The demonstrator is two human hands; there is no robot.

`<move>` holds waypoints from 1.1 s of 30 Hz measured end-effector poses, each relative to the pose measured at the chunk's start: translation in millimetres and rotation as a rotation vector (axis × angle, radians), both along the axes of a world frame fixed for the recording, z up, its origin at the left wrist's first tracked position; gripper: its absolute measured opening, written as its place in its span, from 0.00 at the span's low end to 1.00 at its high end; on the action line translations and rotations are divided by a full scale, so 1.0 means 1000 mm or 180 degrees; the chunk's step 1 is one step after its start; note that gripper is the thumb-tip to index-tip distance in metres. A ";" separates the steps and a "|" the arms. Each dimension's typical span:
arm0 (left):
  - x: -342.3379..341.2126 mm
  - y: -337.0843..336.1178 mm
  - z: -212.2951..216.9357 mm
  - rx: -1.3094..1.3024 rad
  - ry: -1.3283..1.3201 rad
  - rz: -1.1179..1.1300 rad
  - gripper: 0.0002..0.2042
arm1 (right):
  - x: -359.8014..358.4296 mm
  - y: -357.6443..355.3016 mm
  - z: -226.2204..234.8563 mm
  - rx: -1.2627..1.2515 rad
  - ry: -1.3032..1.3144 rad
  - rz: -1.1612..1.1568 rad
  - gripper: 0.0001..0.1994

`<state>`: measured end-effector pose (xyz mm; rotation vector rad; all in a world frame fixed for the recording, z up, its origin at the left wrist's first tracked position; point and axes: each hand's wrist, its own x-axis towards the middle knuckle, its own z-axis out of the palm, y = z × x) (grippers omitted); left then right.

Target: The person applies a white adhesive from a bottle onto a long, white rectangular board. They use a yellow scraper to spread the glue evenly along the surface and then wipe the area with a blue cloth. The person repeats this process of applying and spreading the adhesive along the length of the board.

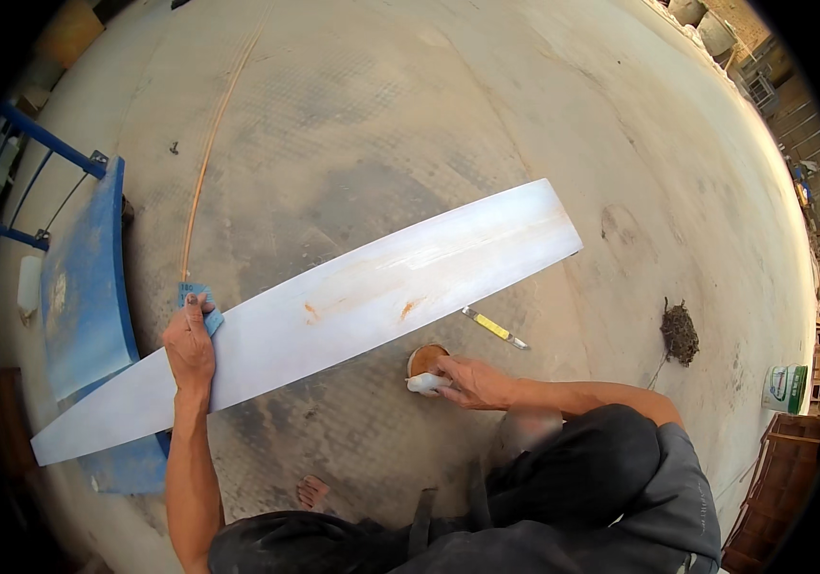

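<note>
A long white tapered board (372, 277) lies slantwise before me, its surface marked with two small orange-brown smears. My left hand (190, 344) is over the board toward its narrow left end, with the fingers closed on a piece of blue sandpaper (197, 293) at the far edge. Near the board's close edge, my right hand (472, 383) pinches a wet-looking white wad (425, 384), perhaps a cloth or sponge. It is at the near rim of a small round bowl (426, 359) with a brown inside. Whether the wad touches the bowl is unclear.
A yellow cutter knife (494, 327) lies by the board's near edge. Under the narrow end stands a blue metal cart or stand (89, 287). An orange hose or cord (209, 153) runs across the concrete floor. At right are a dark fibrous clump (680, 333) and a white-green bucket (785, 388).
</note>
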<state>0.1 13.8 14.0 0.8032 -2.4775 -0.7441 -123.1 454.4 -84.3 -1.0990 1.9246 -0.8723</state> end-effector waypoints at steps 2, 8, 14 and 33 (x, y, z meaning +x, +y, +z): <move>0.001 -0.002 0.000 -0.0048 0.0074 -0.0022 0.26 | 0.004 -0.002 -0.019 -0.0208 0.0263 0.0000 0.18; -0.006 0.001 0.003 -0.0173 -0.0018 -0.0147 0.25 | 0.003 -0.001 -0.023 -0.0320 0.1026 -0.0159 0.15; -0.018 0.012 0.004 -0.0076 -0.0092 -0.0112 0.23 | -0.044 0.042 -0.007 -0.0239 0.0076 -0.2147 0.11; 0.012 -0.003 -0.005 0.0132 -0.0211 -0.0082 0.23 | -0.161 0.077 0.064 -0.1312 -0.1579 -0.3654 0.25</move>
